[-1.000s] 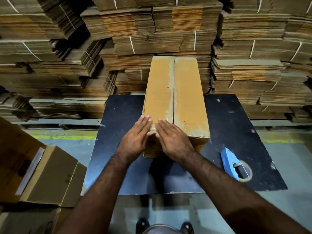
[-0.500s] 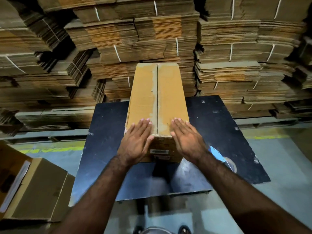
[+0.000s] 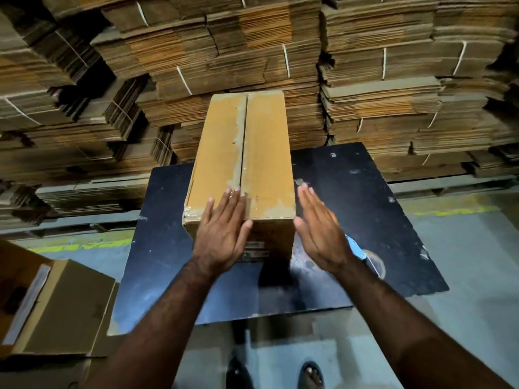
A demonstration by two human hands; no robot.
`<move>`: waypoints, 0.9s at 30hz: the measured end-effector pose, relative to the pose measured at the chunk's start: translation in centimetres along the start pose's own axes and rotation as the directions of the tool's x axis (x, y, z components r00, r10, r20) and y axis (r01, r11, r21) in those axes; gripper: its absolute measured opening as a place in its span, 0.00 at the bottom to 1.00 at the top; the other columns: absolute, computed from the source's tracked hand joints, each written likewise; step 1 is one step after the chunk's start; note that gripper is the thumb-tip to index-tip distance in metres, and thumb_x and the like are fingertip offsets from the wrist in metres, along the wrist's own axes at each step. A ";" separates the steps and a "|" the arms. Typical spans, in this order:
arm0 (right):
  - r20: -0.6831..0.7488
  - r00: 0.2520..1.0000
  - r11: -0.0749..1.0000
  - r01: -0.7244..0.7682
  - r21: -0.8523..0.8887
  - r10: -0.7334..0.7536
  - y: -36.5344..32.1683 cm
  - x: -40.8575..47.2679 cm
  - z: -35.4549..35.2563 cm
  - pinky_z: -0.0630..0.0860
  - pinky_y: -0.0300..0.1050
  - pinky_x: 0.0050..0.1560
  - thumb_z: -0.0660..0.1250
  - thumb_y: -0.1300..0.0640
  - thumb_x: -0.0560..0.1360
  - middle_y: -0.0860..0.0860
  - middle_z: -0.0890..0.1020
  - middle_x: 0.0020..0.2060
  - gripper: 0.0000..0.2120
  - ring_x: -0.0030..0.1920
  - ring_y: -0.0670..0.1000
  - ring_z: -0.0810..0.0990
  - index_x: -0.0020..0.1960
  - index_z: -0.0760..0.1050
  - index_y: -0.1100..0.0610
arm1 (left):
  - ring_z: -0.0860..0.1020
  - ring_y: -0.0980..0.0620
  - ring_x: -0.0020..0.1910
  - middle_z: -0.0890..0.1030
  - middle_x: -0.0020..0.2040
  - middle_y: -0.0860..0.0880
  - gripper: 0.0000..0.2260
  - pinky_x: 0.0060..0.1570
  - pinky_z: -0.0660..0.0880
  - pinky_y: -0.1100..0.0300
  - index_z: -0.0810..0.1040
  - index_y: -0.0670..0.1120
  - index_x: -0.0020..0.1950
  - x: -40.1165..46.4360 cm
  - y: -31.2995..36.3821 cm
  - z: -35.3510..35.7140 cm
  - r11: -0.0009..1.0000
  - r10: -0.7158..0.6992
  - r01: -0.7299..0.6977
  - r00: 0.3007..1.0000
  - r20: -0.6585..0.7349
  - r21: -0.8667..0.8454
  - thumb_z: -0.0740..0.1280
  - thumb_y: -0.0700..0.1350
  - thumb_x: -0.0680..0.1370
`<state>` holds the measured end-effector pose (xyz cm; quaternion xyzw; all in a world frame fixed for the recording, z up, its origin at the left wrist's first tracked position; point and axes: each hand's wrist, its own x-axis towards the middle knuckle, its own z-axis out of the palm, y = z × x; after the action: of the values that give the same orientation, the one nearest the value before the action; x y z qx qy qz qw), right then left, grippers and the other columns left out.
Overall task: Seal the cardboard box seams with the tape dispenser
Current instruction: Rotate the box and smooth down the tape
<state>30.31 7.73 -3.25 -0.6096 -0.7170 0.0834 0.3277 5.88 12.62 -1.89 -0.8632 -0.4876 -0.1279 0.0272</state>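
Tall cardboard box [image 3: 241, 164] standing on the dark tabletop [image 3: 351, 197], long top face running away from the camera, centre seam [image 3: 243, 141] closed and covered by a strip of clear tape with ragged edges. Near end face turned to the viewer, carrying a small printed label, too blurred to read.

Left hand [image 3: 222, 228] flat, fingers [image 3: 229, 199] spread and extended, palm pressing on the near end of the box top, just left of the seam, thumb reaching to the near top edge. Nothing gripped.

Right hand [image 3: 320, 231] open as well, fingers straight and together, held edge-on just beside the right side of the box near its front corner; contact with the cardboard hard to judge. Nothing gripped here either.

Blue tape dispenser [image 3: 362, 254] lying on the tabletop to the right of the box, mostly hidden behind the right wrist, tape roll partly visible.

Bundled stacks of flattened cardboard [image 3: 252, 51] filling the background. Open carton [image 3: 56, 304] on the floor at lower left. Feet in sandals [image 3: 310, 374] visible below the tabletop edge, on grey floor [image 3: 463, 276] with a yellow line.
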 end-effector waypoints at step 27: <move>0.000 0.895 0.757 -0.377 0.533 0.446 -5.9 -2.6 3.7 0.55 0.30 0.71 0.51 0.49 0.82 0.52 0.62 0.77 0.27 0.76 0.47 0.61 0.79 0.56 0.57 | 0.65 0.46 0.76 0.66 0.78 0.45 0.25 0.73 0.61 0.46 0.66 0.42 0.77 1.3 7.9 3.5 0.997 -0.004 0.017 0.987 -0.162 0.081 0.56 0.51 0.82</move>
<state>23.44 4.94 -3.95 -0.6446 -0.4928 0.3050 0.4985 13.92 10.16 -4.33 -0.8455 -0.4933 -0.1774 0.1015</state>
